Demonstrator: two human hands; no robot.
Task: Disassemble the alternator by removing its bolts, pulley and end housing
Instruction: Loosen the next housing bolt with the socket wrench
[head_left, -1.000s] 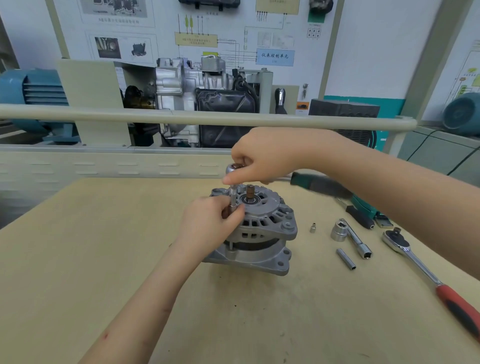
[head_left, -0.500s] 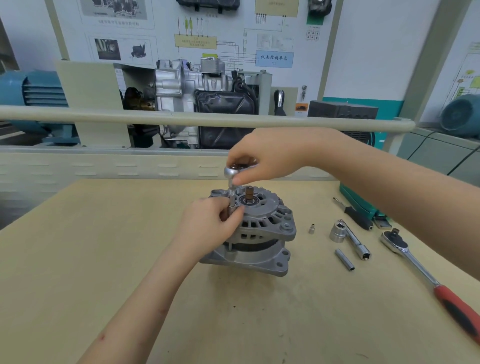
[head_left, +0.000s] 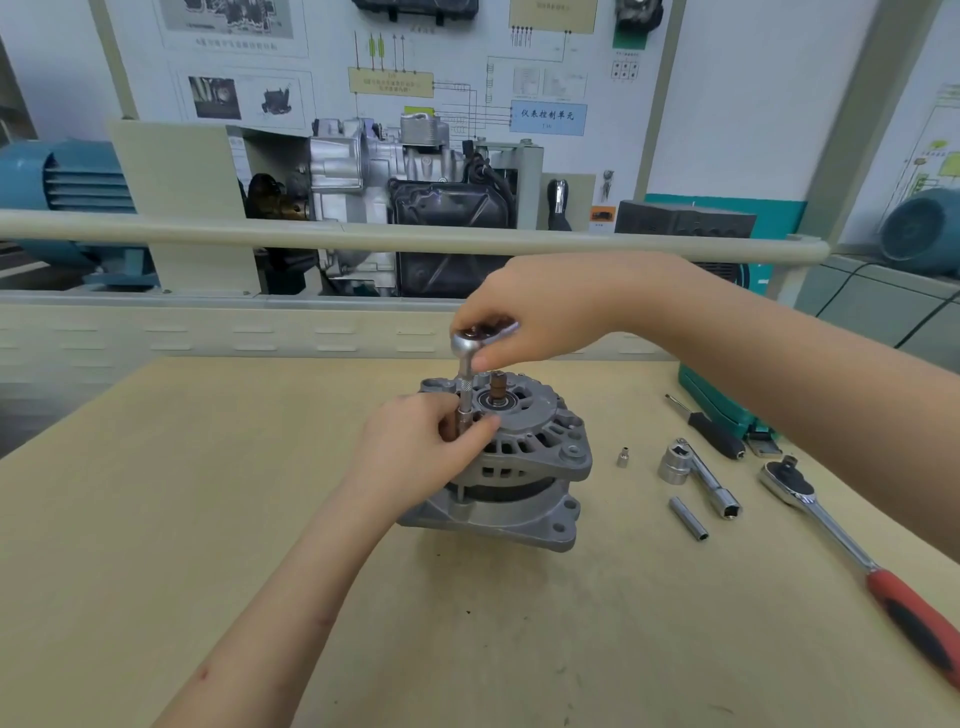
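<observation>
On tabletop (head_left: 156, 519), centre: alternator (head_left: 519, 457) stands with its shaft end up, on the pale wood.
Left hand (head_left: 415, 447): fingers curled round the upright extension bar (head_left: 464, 400) at the housing's left rim, pinching it.
Right hand (head_left: 545, 312): closed over the small ratchet head (head_left: 467, 343) atop that bar; its handle is hidden under the palm.
Right of alternator, apart from it: tiny socket (head_left: 622, 457), large socket (head_left: 674, 465) touching a tube wrench (head_left: 714, 488), short sleeve (head_left: 688, 518).
Far right: red-handled ratchet (head_left: 852, 556) lies diagonally; black-handled screwdriver (head_left: 706, 428) lies beside a green case (head_left: 722, 405).
Obstruction: right forearm covers part of the green case.
Behind the tabletop: rail (head_left: 311, 236), cutaway engine (head_left: 395, 197).
</observation>
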